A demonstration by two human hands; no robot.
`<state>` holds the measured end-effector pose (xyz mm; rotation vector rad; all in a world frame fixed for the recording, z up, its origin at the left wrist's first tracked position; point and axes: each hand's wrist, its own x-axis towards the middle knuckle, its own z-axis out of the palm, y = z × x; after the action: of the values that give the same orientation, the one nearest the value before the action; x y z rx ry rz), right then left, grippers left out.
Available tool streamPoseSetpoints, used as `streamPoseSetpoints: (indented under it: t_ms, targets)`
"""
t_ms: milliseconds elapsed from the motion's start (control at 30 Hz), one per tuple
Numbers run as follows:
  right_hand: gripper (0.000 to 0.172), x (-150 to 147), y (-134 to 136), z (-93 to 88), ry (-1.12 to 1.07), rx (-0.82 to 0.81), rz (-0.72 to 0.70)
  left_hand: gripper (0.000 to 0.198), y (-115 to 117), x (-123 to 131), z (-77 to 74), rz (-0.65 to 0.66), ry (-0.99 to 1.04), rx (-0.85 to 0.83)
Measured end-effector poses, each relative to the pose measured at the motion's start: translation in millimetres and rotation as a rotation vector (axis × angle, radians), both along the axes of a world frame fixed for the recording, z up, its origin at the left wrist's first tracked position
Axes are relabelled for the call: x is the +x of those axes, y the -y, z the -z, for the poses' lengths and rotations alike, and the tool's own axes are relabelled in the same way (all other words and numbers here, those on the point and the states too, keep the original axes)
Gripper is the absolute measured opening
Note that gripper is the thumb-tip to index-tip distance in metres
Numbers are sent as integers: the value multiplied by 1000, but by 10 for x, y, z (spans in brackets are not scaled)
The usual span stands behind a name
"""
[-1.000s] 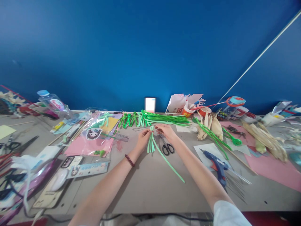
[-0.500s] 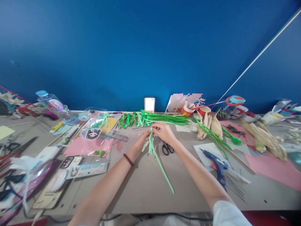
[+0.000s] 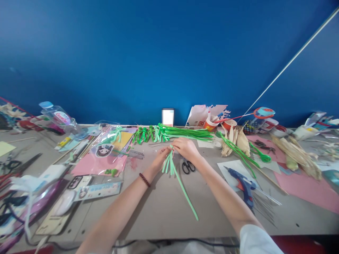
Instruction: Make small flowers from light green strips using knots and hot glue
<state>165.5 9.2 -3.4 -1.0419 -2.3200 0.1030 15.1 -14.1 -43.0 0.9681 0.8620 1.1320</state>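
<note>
Both my hands meet over the middle of the table, pinching the top of a bunch of pale green pipe cleaners point(image 3: 172, 165). My left hand point(image 3: 160, 157) grips it from the left, fingers closed near the gathered top. From the other side, my right hand point(image 3: 184, 147) has its fingertips closed on the same top end. Several short strands fan downward, and one long strand trails toward the table's front. The exact twist at the top is hidden by my fingers. Black-handled scissors point(image 3: 188, 167) lie just below my right wrist.
Behind my hands lies a row of green pipe-cleaner pieces point(image 3: 150, 134) with long green stems point(image 3: 190, 133). A blue glue gun point(image 3: 246, 187) rests on white paper to the right. Pink paper point(image 3: 102, 162), a phone point(image 3: 81, 181) and a plastic bottle point(image 3: 59, 114) are on the left.
The short strands have spread into a more even fan below my fingers. My left hand has shifted slightly, and the long strand's tip has moved a little right and down.
</note>
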Motion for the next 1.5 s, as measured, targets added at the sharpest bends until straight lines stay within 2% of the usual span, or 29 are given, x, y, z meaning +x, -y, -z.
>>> streamPoseSetpoints:
  t_ms: [100, 233, 467, 633, 800, 900, 967, 1067, 1233, 1500]
  targets:
    - [22, -5, -15, 47, -151, -34, 12, 35, 4, -21, -19, -3, -36, 49]
    - [18, -40, -25, 104, -345, -94, 22, 34, 1, -32, -26, -6, -55, 26]
    - [18, -111, -12, 150, -518, -220, 114, 29, -37, -25, 37, -18, 1, 38]
    - [16, -131, -28, 189, -657, -489, 223, 24, -40, -12, 38, -40, 71, -31]
    - [29, -98, -81, 175, -758, -668, 105, 19, -41, -12, 25, -27, 176, -128]
    - [28, -88, -97, 158, -816, -751, 119, 21, -51, -12, 36, -9, 239, -153]
    - [23, -92, -90, 151, -794, -751, 135, 22, -55, -10, 39, -5, 282, -154]
    - [20, -101, -58, 141, -695, -645, 158, 23, -50, -7, 27, 0, 306, -166]
    - [18, -92, -10, 112, -555, -461, 207, 25, -28, 7, 15, -53, 214, -106]
    - [18, -80, 10, 78, -427, -363, 180, 27, -40, 45, 90, -90, 150, -40]
